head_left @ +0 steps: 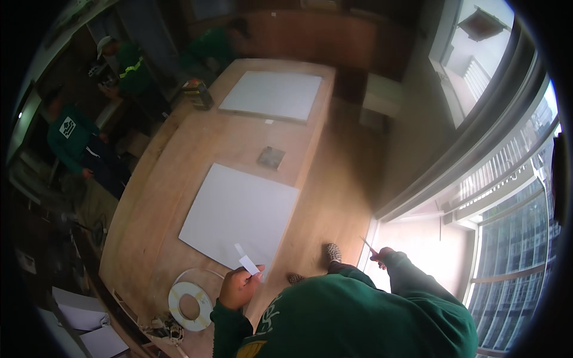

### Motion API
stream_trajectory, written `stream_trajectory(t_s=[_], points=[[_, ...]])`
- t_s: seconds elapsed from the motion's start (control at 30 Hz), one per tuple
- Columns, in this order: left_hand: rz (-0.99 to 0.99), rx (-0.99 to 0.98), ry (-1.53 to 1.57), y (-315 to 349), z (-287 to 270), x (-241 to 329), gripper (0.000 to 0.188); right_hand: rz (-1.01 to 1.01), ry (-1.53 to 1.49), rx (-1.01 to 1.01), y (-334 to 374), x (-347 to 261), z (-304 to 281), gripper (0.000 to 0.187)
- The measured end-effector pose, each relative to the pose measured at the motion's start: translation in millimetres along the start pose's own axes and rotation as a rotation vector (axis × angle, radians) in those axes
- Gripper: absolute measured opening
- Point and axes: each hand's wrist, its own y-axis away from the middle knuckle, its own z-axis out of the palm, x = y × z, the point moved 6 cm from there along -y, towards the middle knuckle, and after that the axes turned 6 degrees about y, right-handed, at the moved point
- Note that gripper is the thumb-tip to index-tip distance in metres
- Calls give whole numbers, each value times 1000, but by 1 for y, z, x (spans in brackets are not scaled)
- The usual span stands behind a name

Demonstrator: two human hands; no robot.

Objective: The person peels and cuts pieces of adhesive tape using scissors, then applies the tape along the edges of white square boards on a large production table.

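My left hand (240,285) is closed, pinching a short white strip (249,264) over the near corner of a white board (239,215). This board lies flat on the wooden worktable (155,221). Out to the right, away from the table, my right hand (382,256) is closed around a thin, pointed tool (366,243); its exact kind is too small to make out. Left of my left hand, a flat roll of white banding (203,307) rests at the table's near end.
A second white board (274,94), a dark tin (197,95) and a grey square piece (271,157) are on the table. People in green (73,134) stand beyond its left side. Windows (507,221) line the right. White panels (80,309) lie lower left.
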Motion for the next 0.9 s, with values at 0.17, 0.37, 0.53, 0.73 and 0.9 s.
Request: stream_trajectory(t_s=[0.17,0.37,0.53,0.73,0.9], points=[[5,-13,2,-28,24,24,22,9,-74,-77,-25,20,-2,54],[44,-34,-29,-75,76,59,22,-52,-162,-51,-29,32,-48,45],[121,-35,-37,-112,127,89,20,-31,-319,-14,-69,85,-90,39],[174,39,-11,-139,182,116,20,28,-503,-73,-102,129,-134,26],[135,40,22,-149,217,126,21,-15,-596,-136,-139,154,-146,30]])
